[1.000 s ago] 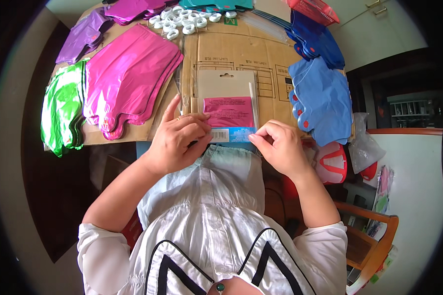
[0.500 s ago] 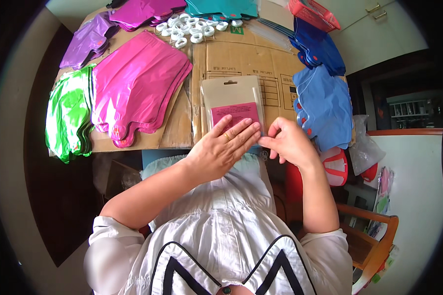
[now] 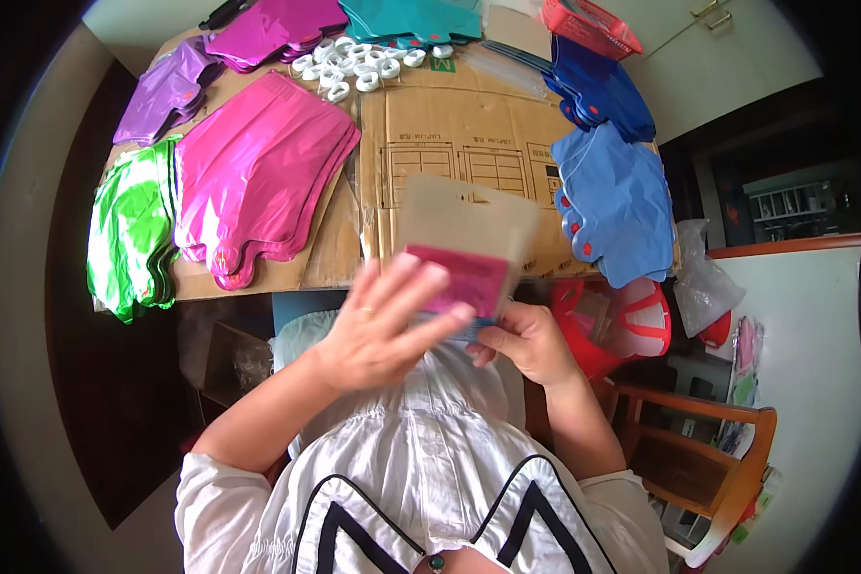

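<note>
A flat clear plastic packet (image 3: 464, 215) with a beige card, a hang slot at its top and a pink printed panel is tilted over the table's near edge. My right hand (image 3: 534, 346) pinches its lower right corner between thumb and fingers. In front of the packet's lower left part is my left hand (image 3: 378, 330), fingers spread and a little blurred, a ring on one of them. Whether its fingertips touch the packet I cannot tell. Those fingers hide part of the pink panel.
Cardboard (image 3: 440, 115) covers the table. Shiny pink foil sheets (image 3: 258, 172), green ones (image 3: 129, 230) and light blue ones (image 3: 617, 196) lie at the sides. White ribbon rolls (image 3: 349, 67) and a red basket (image 3: 593, 27) are at the back. A red bin (image 3: 593, 330) stands below the right edge.
The packet has come off the cardboard toward me and tilted, with my right hand now gripping its corner. My left hand has lifted from lying flat on it and moved left, fingers spreading.
</note>
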